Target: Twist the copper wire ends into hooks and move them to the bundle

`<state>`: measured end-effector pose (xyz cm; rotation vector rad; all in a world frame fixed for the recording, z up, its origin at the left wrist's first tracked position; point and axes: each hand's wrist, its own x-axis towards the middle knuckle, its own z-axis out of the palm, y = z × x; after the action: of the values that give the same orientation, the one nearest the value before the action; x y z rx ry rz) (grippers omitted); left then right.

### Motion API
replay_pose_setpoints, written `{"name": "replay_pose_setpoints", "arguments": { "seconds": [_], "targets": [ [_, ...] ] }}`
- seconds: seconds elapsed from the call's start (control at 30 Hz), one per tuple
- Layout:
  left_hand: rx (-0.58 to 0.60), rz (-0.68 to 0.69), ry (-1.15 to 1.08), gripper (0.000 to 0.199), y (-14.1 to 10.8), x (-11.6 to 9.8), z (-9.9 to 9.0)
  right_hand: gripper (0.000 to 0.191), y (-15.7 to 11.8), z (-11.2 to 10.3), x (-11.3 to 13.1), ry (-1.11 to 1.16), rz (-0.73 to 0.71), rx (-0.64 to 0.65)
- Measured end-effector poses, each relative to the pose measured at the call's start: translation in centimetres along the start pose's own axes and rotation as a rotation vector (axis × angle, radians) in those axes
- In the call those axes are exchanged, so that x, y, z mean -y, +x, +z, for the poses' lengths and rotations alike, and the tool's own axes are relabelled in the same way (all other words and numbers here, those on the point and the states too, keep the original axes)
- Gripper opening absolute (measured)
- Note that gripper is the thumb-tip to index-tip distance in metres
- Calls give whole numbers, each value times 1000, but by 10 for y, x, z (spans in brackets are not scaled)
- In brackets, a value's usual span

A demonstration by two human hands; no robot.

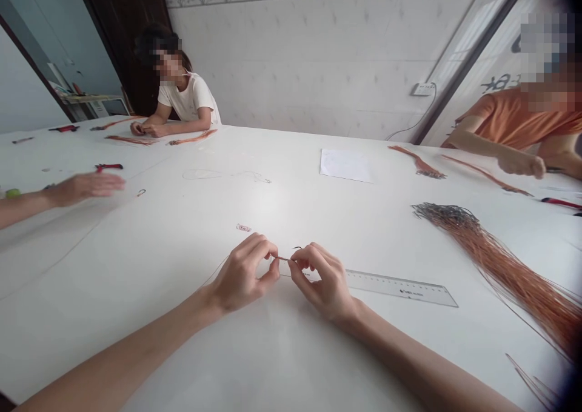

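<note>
In front of me, both hands are pinched close together over the white table [191,351]. A short stretch of thin brown fishing line [284,259] runs between their fingertips. My left hand [248,269] is closed on this line, and a loose length trails behind its wrist. My right hand [322,279] is closed at the other end, where a small dark fish hook [297,248] sticks up above the fingers. A clear ruler [404,288] lies flat, partly hidden by my right hand. Beyond my left hand is a small red-printed label [244,228].
A large bundle of brown lines with dark hooks [495,248] lies at right. Further back are white paper [343,165], smaller bundles [418,162] and red-handled pliers [109,167]. Another person's hand [93,188] reaches in from the left; two people [195,100] [509,127] sit across.
</note>
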<state>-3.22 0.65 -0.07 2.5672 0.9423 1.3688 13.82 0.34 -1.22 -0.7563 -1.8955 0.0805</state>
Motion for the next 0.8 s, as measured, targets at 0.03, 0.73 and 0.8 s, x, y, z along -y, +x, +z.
{"name": "replay_pose_setpoints", "arguments": {
  "seconds": [0.03, 0.73, 0.8],
  "targets": [
    [20, -14, 7, 12, 0, 1, 0, 13, 0, 0, -1, -7, 18, 19],
    [48, -1107, 740, 50, -44, 181, -149, 14, 0, 9, -9, -210, 153, 502],
    [94, -1123, 731, 53, -45, 188, -152, 14, 0, 9, -8, -220, 184, 530]
  ]
}}
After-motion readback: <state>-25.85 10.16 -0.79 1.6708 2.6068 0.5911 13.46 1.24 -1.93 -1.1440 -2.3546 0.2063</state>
